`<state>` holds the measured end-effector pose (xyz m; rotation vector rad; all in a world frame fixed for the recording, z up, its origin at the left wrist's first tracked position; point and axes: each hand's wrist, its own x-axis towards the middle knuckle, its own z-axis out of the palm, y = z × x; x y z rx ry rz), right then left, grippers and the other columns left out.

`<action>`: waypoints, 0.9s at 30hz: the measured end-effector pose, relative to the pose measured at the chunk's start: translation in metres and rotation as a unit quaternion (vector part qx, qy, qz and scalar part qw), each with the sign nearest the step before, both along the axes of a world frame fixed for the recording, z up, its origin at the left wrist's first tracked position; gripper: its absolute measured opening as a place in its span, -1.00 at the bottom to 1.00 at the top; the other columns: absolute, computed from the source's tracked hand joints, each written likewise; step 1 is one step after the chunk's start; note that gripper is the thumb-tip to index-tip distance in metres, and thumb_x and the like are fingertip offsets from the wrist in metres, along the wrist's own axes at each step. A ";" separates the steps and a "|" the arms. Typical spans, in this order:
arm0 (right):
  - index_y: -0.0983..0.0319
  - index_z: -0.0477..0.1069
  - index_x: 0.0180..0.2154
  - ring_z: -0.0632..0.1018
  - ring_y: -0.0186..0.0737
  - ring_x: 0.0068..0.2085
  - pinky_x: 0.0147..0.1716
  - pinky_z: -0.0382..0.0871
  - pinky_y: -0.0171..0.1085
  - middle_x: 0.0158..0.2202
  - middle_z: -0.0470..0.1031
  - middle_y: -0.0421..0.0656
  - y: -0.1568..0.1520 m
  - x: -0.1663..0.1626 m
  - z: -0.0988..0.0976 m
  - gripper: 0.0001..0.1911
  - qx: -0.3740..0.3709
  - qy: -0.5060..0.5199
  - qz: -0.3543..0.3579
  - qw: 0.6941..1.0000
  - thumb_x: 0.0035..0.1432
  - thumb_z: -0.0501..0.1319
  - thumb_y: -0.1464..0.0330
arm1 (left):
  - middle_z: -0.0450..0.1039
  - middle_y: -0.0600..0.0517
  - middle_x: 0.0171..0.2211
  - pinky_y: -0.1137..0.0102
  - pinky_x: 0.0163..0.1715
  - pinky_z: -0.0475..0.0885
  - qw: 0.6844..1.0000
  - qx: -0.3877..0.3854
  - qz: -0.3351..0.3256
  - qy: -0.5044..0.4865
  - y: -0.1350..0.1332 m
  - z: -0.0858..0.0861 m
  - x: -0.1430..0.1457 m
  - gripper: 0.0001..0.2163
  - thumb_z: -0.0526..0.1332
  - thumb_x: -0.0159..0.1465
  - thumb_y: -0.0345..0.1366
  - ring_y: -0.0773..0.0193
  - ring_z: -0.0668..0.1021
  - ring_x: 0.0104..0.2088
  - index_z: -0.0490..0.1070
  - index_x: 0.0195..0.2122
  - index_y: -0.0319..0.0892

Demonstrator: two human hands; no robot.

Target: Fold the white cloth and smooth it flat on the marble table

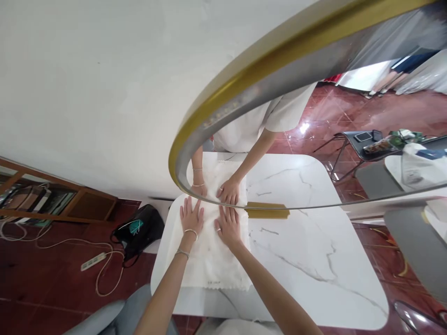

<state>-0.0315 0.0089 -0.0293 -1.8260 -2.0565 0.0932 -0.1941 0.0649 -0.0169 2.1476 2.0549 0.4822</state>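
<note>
A thin white cloth with a scalloped edge lies spread over the left part of a white marble-patterned table. My left hand, with a bangle and a bracelet at its wrist, rests flat on the cloth with its fingers spread. To the right of it my right hand, wearing a ring, also presses flat on the cloth near its right edge, fingers stretched toward the mirror. Neither hand grips anything. Small dark marks show at the cloth's near edge.
A large gold-framed mirror stands at the table's far side and reflects my arms. A flat gold piece lies at its bottom edge. On the left are a black bag, a power strip and a wooden shelf. Grey chairs stand nearby.
</note>
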 end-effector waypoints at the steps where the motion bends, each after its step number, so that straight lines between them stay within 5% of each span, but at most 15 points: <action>1: 0.31 -0.30 0.37 0.10 0.15 0.31 0.19 0.04 0.09 0.33 0.03 0.11 0.007 -0.005 -0.003 -0.27 -0.004 0.003 -0.013 1.000 0.32 -0.05 0.20 | 0.03 -0.14 0.34 -0.05 0.29 -0.05 1.000 0.000 0.002 0.001 0.008 0.000 -0.001 -0.59 -0.03 0.35 -0.13 -0.02 0.06 0.35 0.35 0.15 -0.11; 6: 0.31 -0.04 0.34 0.21 0.31 0.22 0.12 0.04 0.22 0.23 0.21 0.18 0.039 -0.025 -0.006 -0.28 -0.036 -0.004 -0.052 0.998 0.28 -0.04 0.08 | 0.17 -0.11 0.28 -0.01 0.30 -0.05 1.000 0.004 -0.001 0.015 0.035 0.002 -0.005 -0.64 0.07 0.29 -0.14 -0.02 0.06 0.34 0.45 0.03 -0.13; 13: 0.21 0.25 0.20 0.39 0.16 0.08 0.05 0.22 0.11 0.10 0.40 0.04 0.087 -0.051 0.018 -0.38 -0.110 -0.026 0.063 0.992 0.27 -0.05 -0.01 | 0.14 -0.12 0.29 -0.03 0.26 0.06 0.998 0.016 0.059 0.003 0.033 0.006 -0.037 -0.57 0.05 0.32 -0.12 -0.08 0.15 0.30 0.32 0.18 -0.09; 17: 0.09 0.11 0.29 0.30 0.13 0.17 0.11 0.19 0.09 0.28 0.20 -0.11 0.085 -0.073 0.023 -0.35 -0.102 -0.023 0.129 0.986 0.26 -0.03 -0.03 | 0.19 -0.17 0.25 -0.03 0.18 0.20 0.992 0.003 0.123 -0.015 0.007 0.001 -0.059 -0.52 0.04 0.33 -0.08 -0.09 0.25 0.24 0.21 0.26 -0.05; 21: 0.00 0.04 0.30 -0.05 0.30 0.32 0.18 -0.18 0.37 0.38 -0.07 -0.28 0.054 -0.088 0.022 -0.35 -0.053 -0.032 0.224 0.973 0.25 -0.03 -0.05 | -0.01 -0.19 0.34 -0.03 0.22 0.13 0.985 0.037 0.169 -0.021 -0.046 -0.006 -0.071 -0.51 -0.03 0.36 -0.12 -0.10 0.07 0.34 0.16 0.28 -0.13; 24: 0.02 0.04 0.30 -0.19 0.27 0.35 0.18 -0.44 0.39 0.39 -0.11 -0.29 0.029 -0.088 0.021 -0.37 -0.029 -0.028 0.266 0.963 0.28 -0.09 -0.04 | -0.04 -0.14 0.36 0.03 0.27 0.04 0.996 0.048 0.074 -0.008 -0.078 -0.009 -0.077 -0.54 -0.14 0.39 -0.28 0.04 0.01 0.36 0.14 0.29 -0.15; 27: 0.08 0.06 0.30 -0.13 0.20 0.35 0.19 -0.43 0.37 0.38 -0.08 -0.20 0.023 -0.077 0.022 -0.40 -0.032 -0.022 0.255 0.966 0.33 -0.17 0.01 | 0.08 -0.07 0.32 0.07 0.29 0.01 0.999 0.022 -0.028 0.024 -0.074 -0.007 -0.074 -0.53 -0.15 0.37 -0.34 0.11 0.07 0.35 0.16 0.28 -0.10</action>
